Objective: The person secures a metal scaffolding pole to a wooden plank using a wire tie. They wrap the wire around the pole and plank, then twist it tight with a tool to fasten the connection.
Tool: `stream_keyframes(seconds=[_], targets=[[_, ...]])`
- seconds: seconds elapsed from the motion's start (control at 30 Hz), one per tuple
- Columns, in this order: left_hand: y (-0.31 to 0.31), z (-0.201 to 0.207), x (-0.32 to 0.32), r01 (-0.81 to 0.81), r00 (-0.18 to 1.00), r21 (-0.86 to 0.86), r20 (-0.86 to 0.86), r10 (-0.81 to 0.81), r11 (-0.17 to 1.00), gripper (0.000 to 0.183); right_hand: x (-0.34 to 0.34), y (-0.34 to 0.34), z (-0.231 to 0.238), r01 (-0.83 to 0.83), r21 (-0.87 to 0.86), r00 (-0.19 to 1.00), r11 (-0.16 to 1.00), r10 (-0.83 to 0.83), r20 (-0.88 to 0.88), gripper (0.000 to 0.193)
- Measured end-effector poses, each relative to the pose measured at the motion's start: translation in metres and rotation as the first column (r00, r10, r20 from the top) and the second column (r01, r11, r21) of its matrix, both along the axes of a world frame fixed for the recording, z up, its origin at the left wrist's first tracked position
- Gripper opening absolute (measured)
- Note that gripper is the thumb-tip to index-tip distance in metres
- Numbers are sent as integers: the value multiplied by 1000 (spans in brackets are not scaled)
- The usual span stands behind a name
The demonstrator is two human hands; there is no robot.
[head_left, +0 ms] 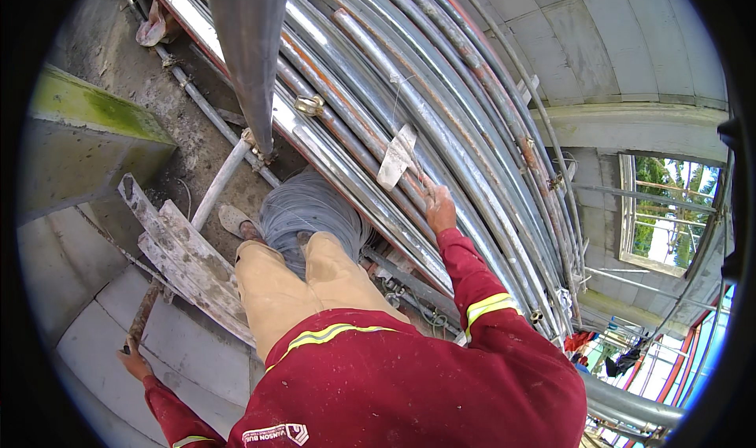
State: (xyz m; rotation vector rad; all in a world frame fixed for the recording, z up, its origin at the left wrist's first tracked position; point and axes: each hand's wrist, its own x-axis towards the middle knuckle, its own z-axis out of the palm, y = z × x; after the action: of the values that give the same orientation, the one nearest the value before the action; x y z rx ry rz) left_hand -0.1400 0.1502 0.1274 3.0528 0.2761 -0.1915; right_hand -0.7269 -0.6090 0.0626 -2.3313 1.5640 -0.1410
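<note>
My right hand (442, 210) reaches over the stacked metal pipes (472, 145), its fingers closed on the thin handle of a flat-bladed tool. The tool's pale, mortar-caked blade (397, 158) lies over the pipes, pointing away from me. Low at the left, my left hand (137, 361) is closed round the lower end of a brown, rusty-looking rod (144, 312). That rod's upper end meets stacked boards (185, 251) splashed with mortar. Between my legs and the pipes lies a big coil of grey wire (303, 208).
An upright steel pole (250, 46) stands ahead of me. Scaffold tubes (220, 179) joined by clamps cross the dirty floor. A mossy concrete block (94, 145) is at the left. Grey wall panels curve round at the right, with a window opening (665, 212).
</note>
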Motion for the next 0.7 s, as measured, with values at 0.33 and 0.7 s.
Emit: stream_keyframes(seconds=[0.33,0.7], targets=[[40,-25,22,94,993,77,-83,-88,993,74,14,-88,-78,207,74,971,976,-214,103,38],[-49,15,0,-96,995,-85,12,97,992,64,-14,-123,-100,-24,0,998,1000,23,50,40]])
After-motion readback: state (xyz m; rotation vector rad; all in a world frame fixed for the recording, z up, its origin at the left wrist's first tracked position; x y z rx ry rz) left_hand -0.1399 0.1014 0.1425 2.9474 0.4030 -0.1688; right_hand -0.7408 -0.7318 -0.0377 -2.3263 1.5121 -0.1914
